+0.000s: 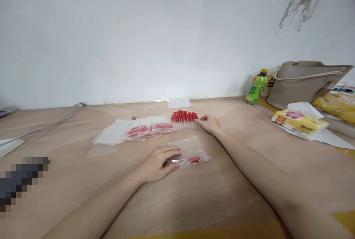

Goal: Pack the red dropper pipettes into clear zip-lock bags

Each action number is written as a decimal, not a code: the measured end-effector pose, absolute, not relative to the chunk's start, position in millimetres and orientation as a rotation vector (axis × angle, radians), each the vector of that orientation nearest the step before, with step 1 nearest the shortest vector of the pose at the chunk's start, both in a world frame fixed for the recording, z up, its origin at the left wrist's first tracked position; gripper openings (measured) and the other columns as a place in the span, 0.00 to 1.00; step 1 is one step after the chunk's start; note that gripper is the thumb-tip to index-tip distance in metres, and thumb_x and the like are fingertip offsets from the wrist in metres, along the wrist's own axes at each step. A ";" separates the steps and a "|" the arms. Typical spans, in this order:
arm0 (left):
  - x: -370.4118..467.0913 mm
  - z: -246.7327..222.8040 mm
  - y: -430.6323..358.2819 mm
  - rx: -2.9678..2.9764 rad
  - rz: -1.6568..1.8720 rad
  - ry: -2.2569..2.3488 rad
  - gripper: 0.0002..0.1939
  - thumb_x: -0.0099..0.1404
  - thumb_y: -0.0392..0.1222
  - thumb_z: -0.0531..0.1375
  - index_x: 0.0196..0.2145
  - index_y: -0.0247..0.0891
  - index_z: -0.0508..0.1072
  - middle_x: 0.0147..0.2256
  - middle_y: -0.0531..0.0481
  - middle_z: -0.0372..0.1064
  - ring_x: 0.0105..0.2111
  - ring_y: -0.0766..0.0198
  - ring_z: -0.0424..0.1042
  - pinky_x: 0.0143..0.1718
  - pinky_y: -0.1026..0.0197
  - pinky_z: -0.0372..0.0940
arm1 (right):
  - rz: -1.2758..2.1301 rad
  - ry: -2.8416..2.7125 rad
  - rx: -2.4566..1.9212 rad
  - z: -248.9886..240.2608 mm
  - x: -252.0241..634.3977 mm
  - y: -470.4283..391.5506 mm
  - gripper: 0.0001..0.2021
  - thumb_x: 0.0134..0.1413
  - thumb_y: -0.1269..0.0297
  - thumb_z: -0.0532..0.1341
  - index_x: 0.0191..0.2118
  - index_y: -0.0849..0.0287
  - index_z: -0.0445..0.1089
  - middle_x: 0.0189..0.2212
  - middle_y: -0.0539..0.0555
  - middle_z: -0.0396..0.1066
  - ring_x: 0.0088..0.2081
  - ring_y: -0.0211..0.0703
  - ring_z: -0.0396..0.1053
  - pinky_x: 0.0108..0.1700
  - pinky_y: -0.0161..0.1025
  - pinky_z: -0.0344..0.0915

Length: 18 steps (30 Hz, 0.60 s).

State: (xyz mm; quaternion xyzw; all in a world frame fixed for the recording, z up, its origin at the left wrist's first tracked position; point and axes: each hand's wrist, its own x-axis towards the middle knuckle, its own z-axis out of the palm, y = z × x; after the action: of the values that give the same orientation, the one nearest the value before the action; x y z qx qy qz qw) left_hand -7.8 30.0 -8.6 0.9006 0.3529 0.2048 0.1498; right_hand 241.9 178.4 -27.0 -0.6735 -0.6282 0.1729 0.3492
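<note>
My left hand (161, 162) rests on a clear zip bag (190, 145), its thumb and fingers apart over the bag's left part. Inside this bag lies a red-bulbed dropper (194, 159), near the zip end. Beyond it, a row of red-bulbed droppers (184, 115) with thin clear tips lies side by side on the brown table covering. My right hand (209, 123) is at the right end of that row, thumb and fingertips pinched at the outermost dropper. Left of the row, overlapping zip bags (162, 126) hold more red-bulbed pieces.
Flat clear bags (113, 131) lie at the left of the filled ones, and another bag (179, 103) lies by the wall. A green bottle (255, 87), a grey-beige bag (296, 85) and a yellow tissue pack (301, 121) stand or lie at right. A grey cable (55, 120) runs along the left.
</note>
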 end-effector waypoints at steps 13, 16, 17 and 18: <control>-7.9 -9.0 30.8 2.579 0.615 1.001 0.17 0.63 0.45 0.53 0.50 0.44 0.64 0.51 0.49 0.62 0.52 0.58 0.59 0.52 0.51 0.56 | 0.554 -1.611 -1.655 -24.3 248.7 180.0 0.08 0.36 0.67 0.58 0.27 0.61 0.71 0.24 0.53 0.71 0.31 0.41 0.68 0.33 0.33 0.59; -7.7 -8.5 30.6 2.583 0.614 1.004 0.17 0.63 0.45 0.54 0.50 0.44 0.64 0.51 0.49 0.61 0.52 0.58 0.59 0.53 0.51 0.56 | 0.628 -1.550 -1.602 -27.0 251.0 181.4 0.08 0.37 0.67 0.57 0.26 0.61 0.71 0.20 0.51 0.69 0.28 0.41 0.68 0.31 0.33 0.60; -7.6 -8.6 30.6 2.584 0.616 1.003 0.17 0.63 0.45 0.54 0.50 0.44 0.64 0.51 0.49 0.61 0.52 0.58 0.59 0.53 0.51 0.56 | 0.657 -1.521 -1.583 -28.2 251.6 182.3 0.08 0.37 0.67 0.56 0.27 0.61 0.71 0.19 0.51 0.68 0.27 0.40 0.67 0.29 0.33 0.60; -7.5 -8.7 30.7 2.585 0.617 1.001 0.17 0.63 0.45 0.54 0.50 0.44 0.64 0.51 0.49 0.61 0.52 0.58 0.59 0.53 0.51 0.56 | 0.687 -1.491 -1.561 -29.2 252.2 183.3 0.09 0.37 0.67 0.56 0.29 0.61 0.70 0.18 0.50 0.68 0.25 0.39 0.67 0.28 0.33 0.60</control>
State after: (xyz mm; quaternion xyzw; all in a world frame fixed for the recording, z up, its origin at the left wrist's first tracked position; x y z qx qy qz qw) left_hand -7.5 30.7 -8.7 0.8998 0.3487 0.2147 0.1505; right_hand 252.2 183.3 -29.2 -0.6240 -0.5960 0.2747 0.4242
